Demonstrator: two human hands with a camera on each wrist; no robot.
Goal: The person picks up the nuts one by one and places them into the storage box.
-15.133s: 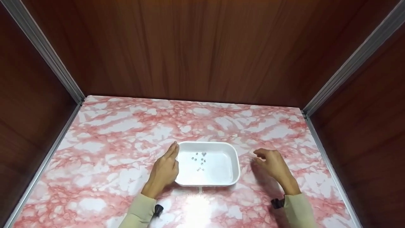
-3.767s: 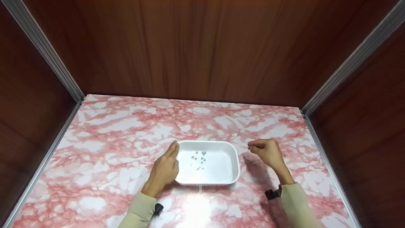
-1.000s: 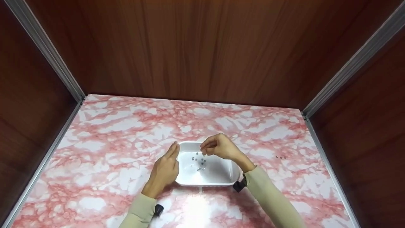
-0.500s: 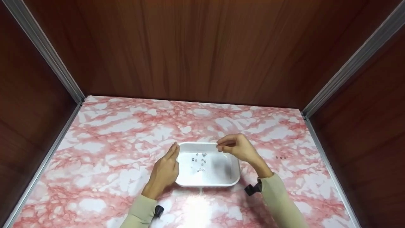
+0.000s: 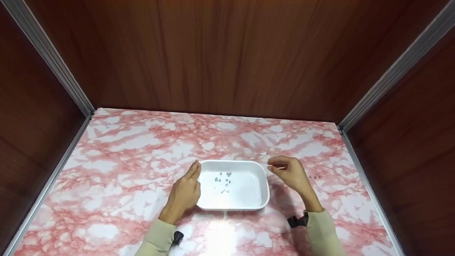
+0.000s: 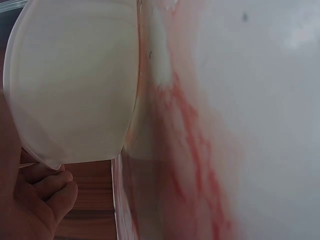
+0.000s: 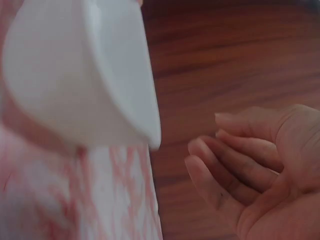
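Observation:
A white rectangular tray (image 5: 245,192) stands on the table with several tiny silver round pieces (image 5: 226,180) scattered over the left half of its floor. My left hand (image 5: 185,188) holds the tray's left edge, its index and middle fingers lying along the rim. In the left wrist view, other fingers (image 6: 62,197) curl at the outer corner of the tray (image 6: 75,85). Just off the tray's right rim, my right hand (image 5: 291,174) hovers above the table. Its loosely bent fingers (image 7: 205,175) stand apart from the thumb with nothing between them.
Three more tiny silver pieces (image 5: 315,177) lie in a row on the table right of my right hand. The red-and-white marbled table (image 5: 128,149) is bounded by dark wood panels (image 5: 227,60) at the back and both sides, with metal rails at the corners.
My right hand, pinching something small 3.8 s ago, was over the tray 1.0 s ago. It has moved right, past the rim, fingers parted. My left hand has stayed put.

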